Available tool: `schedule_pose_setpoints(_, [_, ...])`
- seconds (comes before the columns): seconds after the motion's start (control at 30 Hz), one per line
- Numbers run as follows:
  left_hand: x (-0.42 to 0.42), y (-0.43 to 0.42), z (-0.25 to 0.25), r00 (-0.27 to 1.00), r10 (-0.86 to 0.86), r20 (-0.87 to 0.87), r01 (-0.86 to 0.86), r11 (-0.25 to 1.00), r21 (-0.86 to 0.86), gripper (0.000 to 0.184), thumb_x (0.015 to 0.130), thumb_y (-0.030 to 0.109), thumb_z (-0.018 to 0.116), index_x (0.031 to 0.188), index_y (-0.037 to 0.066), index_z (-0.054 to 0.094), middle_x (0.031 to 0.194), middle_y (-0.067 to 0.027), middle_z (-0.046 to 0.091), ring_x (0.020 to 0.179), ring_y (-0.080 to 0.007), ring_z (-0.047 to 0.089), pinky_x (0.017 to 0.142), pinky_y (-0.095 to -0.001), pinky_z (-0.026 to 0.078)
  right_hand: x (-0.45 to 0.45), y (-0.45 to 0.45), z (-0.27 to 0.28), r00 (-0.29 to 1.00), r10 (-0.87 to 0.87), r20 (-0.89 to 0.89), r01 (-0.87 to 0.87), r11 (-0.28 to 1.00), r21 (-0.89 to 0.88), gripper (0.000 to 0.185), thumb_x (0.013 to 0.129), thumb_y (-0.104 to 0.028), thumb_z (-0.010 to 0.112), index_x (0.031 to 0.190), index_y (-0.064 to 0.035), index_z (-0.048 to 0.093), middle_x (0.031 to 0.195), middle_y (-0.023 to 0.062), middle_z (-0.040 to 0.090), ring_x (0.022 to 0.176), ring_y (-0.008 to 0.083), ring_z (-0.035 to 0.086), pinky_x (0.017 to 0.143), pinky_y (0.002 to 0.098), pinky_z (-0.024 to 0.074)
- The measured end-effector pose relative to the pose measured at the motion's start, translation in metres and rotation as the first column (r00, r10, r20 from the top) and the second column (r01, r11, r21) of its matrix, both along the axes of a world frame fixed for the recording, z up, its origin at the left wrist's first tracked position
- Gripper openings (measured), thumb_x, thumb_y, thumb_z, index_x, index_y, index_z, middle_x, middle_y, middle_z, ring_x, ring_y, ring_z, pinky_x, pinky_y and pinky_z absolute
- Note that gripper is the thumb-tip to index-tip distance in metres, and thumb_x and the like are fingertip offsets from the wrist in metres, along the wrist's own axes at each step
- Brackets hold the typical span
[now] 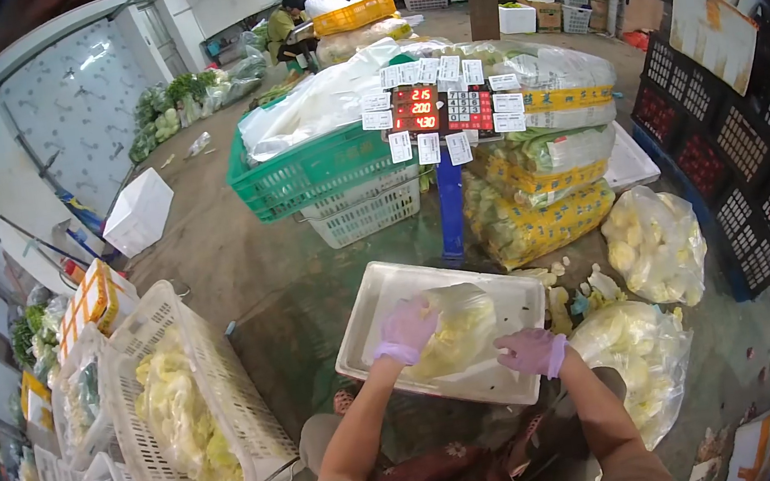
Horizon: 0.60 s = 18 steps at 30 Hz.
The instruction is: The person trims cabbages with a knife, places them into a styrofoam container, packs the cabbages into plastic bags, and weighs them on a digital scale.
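Observation:
Both my hands wear thin purple gloves. My left hand [408, 330] is closed at the upper left part of a clear plastic bag [464, 319] with pale yellow-green leafy vegetable inside. The bag lies in a white foam tray [376, 311]. To the right of the bag, over the tray's right part, is my right hand [533, 352], its fingers curled; whether it holds anything is too small to tell. Behind the tray, a scale display [426, 107] with red digits and many white labels stands on a blue post [451, 208].
Left stands a white crate [231, 394] of yellow-green vegetables. Filled clear bags [634, 354] lie on the floor at right. Behind the tray are a green crate [329, 172] and stacked vegetable bags [541, 221]. Dark crates [729, 145] line the right. A person [284, 30] is in the background.

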<state>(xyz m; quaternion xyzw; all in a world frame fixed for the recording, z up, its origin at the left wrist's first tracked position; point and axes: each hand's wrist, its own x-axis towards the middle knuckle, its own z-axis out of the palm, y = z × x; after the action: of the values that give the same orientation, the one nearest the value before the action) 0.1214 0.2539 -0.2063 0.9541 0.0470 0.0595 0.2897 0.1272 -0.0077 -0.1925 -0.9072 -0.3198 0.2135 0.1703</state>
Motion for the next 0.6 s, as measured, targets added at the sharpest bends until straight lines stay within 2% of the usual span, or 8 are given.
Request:
schedule_pose_setpoints(0.07, [-0.002,0.001,0.003,1.000,-0.011,0.019,0.011,1.000,0.004,0.032,0.080,0.037,0.059,0.100,0.011,0.060,0.093,-0.0200,0.059,0.085,-0.0382,0.058,0.075,-0.0440,0.046,0.001,0.003,0.005,0.997,0.009,-0.078,-0.014,0.998,-0.055,0.039,0.084,-0.037,0.049,0.114,-0.0113,0.055,0.099,0.0180,0.063,0.096,0.0367,0.058,0.085,0.0443,0.0446])
schedule_pose_setpoints(0.2, [-0.002,0.006,0.003,0.998,-0.049,0.049,0.048,0.999,0.004,0.034,0.080,0.037,0.059,0.101,0.010,0.061,0.094,-0.0209,0.059,0.085,-0.0381,0.059,0.075,-0.0435,0.047,0.003,0.002,-0.004,0.998,0.020,-0.053,-0.026,0.995,-0.100,0.040,0.084,-0.036,0.049,0.115,-0.0103,0.054,0.102,0.0193,0.062,0.099,0.0381,0.056,0.086,0.0449,0.0441])
schedule_pose_setpoints(0.3, [-0.003,0.007,0.018,0.994,-0.110,-0.012,0.110,0.993,0.050,0.035,0.079,0.037,0.059,0.101,0.009,0.061,0.093,-0.0219,0.060,0.085,-0.0379,0.059,0.075,-0.0429,0.047,0.006,0.001,-0.001,0.997,-0.001,-0.082,0.000,1.000,-0.017,0.042,0.086,-0.037,0.048,0.117,-0.0098,0.055,0.103,0.0188,0.062,0.099,0.0359,0.057,0.086,0.0419,0.0444])
schedule_pose_setpoints(0.37, [-0.003,0.013,0.018,0.994,-0.106,-0.031,0.107,0.993,0.057,0.036,0.079,0.037,0.059,0.100,0.008,0.062,0.091,-0.0209,0.061,0.086,-0.0374,0.059,0.076,-0.0423,0.047,0.013,0.003,0.001,0.981,-0.082,-0.175,0.146,0.907,0.395,0.041,0.088,-0.037,0.049,0.118,-0.0103,0.056,0.100,0.0158,0.062,0.093,0.0296,0.059,0.084,0.0357,0.0452])
schedule_pose_setpoints(0.4, [-0.002,0.016,0.021,0.993,-0.118,-0.024,0.119,0.991,0.059,0.036,0.079,0.037,0.059,0.100,0.008,0.062,0.091,-0.0209,0.061,0.086,-0.0374,0.059,0.076,-0.0423,0.047,0.020,0.000,0.011,0.981,-0.093,-0.168,0.154,0.905,0.398,0.041,0.088,-0.037,0.049,0.118,-0.0103,0.056,0.100,0.0158,0.062,0.093,0.0296,0.059,0.084,0.0357,0.0452])
schedule_pose_setpoints(0.47, [-0.004,0.020,0.027,0.998,-0.055,-0.041,0.059,0.992,0.114,0.035,0.079,0.037,0.058,0.097,0.008,0.064,0.088,-0.0197,0.062,0.087,-0.0368,0.059,0.078,-0.0416,0.047,0.040,-0.001,0.056,0.946,-0.255,-0.201,0.324,0.743,0.586,0.036,0.091,-0.030,0.050,0.119,-0.0088,0.056,0.096,0.0108,0.062,0.084,0.0227,0.057,0.079,0.0308,0.0451])
schedule_pose_setpoints(0.53, [-0.004,0.024,0.029,0.998,-0.041,-0.051,0.048,0.989,0.139,0.035,0.079,0.037,0.058,0.097,0.008,0.064,0.088,-0.0193,0.062,0.087,-0.0361,0.059,0.078,-0.0416,0.046,0.078,-0.017,0.070,0.943,-0.272,0.190,0.096,0.772,0.628,0.036,0.090,-0.028,0.052,0.119,-0.0071,0.056,0.100,0.0096,0.061,0.089,0.0212,0.056,0.080,0.0305,0.0445])
schedule_pose_setpoints(0.6, [-0.003,0.028,0.032,0.998,-0.019,-0.062,0.029,0.987,0.161,0.034,0.079,0.037,0.057,0.096,0.008,0.064,0.088,-0.0190,0.062,0.087,-0.0355,0.059,0.078,-0.0416,0.046,0.120,-0.029,0.087,0.739,-0.305,0.601,-0.071,0.852,0.519,0.036,0.089,-0.027,0.053,0.119,-0.0059,0.056,0.106,0.0087,0.061,0.097,0.0194,0.055,0.081,0.0299,0.0439])
